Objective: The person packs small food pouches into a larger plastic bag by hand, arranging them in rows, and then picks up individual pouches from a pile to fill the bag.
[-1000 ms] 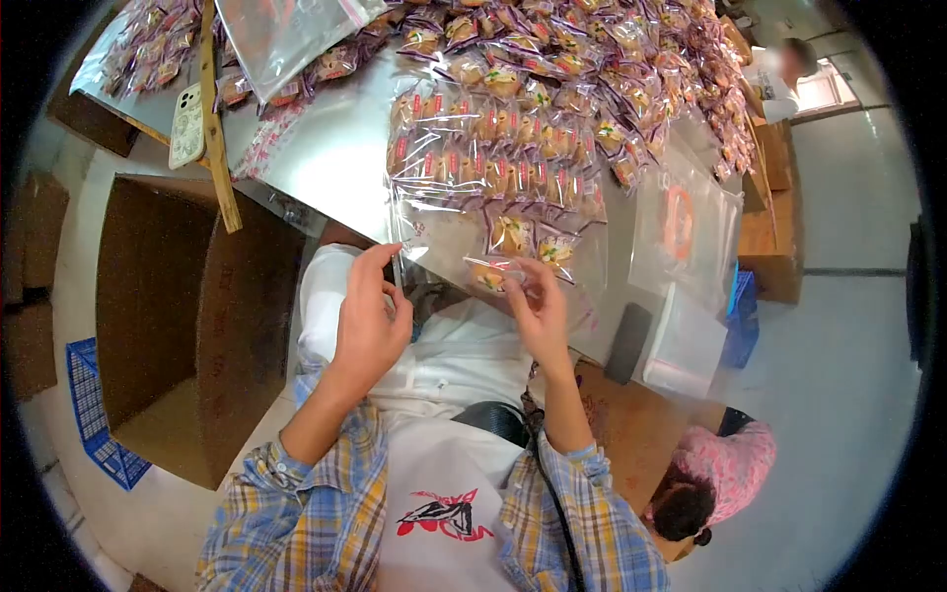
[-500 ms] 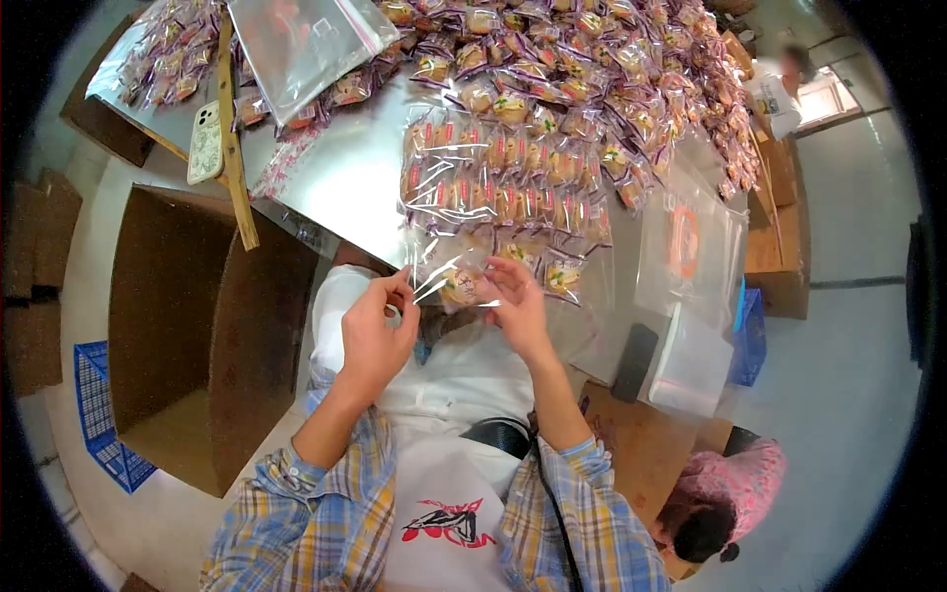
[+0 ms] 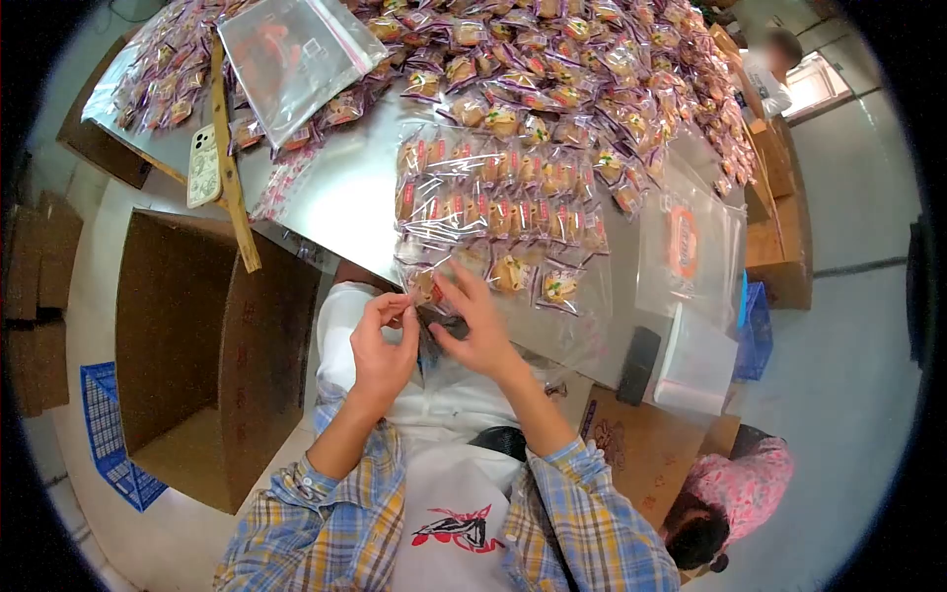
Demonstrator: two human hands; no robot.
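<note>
A large clear plastic bag lies at the near table edge with wrapped pastries inside. Two rows stand on edge at its far end, and several more lie flat nearer me. My left hand is closed in a pinch on the bag's near left edge. Just right of it, my right hand has thumb and fingers apart, fingertips at a wrapped pastry in the near left corner. Another wrapped pastry sits to the right of that hand.
A big heap of wrapped pastries covers the table's far side. Clear bags lie on it, others at right beside a dark phone-like object. An open carton stands left, near a wooden strip and a phone. Two people are at right.
My right hand has moved left toward my left hand, to the corner pastry. That pastry has shifted left within the bag. My left hand still pinches the edge.
</note>
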